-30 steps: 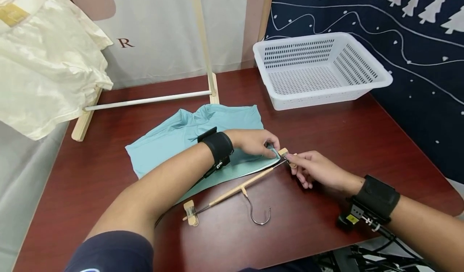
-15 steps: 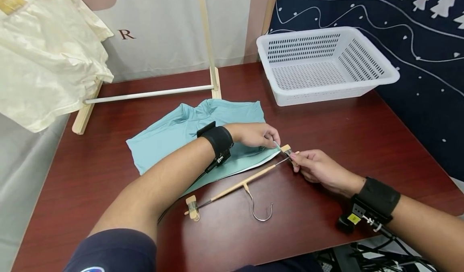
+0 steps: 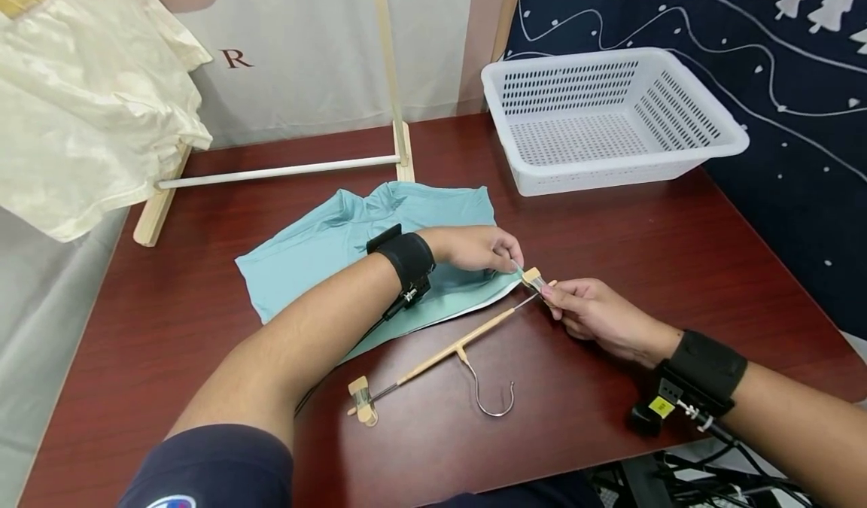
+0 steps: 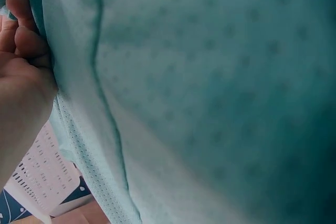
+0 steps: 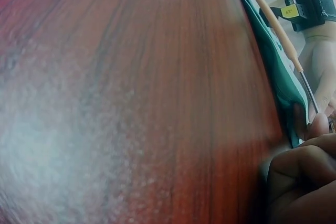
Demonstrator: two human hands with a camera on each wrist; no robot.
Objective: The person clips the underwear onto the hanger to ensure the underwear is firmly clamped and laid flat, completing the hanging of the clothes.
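Pinching the near right corner of a teal garment (image 3: 352, 244), the left hand (image 3: 477, 248) has its fingers curled round the cloth edge, right beside one wooden clip (image 3: 532, 277) of a clip hanger (image 3: 450, 351). From the left wrist view the fingers (image 4: 21, 30) bunch the fabric (image 4: 199, 93) against the palm, and the weave fills nearly the whole picture. The right hand (image 3: 592, 314) squeezes that same clip between thumb and fingertips, so the two hands are almost touching over the corner of the cloth. Whether the clip already bites the fabric cannot be told.

The garment lies flat on the dark red bench (image 3: 643, 222), spread toward the far left, its near edge running along the hanger's wooden bar. That bar lies slantwise, from the held clip down to a second clip (image 3: 361, 400) resting free near the person's left arm; the metal hook (image 3: 493, 399) points toward the person. In the right wrist view the bar (image 5: 273, 24) and its thin wire run beside the teal edge (image 5: 278, 77).

A white perforated basket (image 3: 698, 128) stands at the far right of the bench, well apart from the hands. At the far left a wooden rack (image 3: 400, 147) stands with a cream garment (image 3: 88, 109) hanging from it. Both wrists carry black straps
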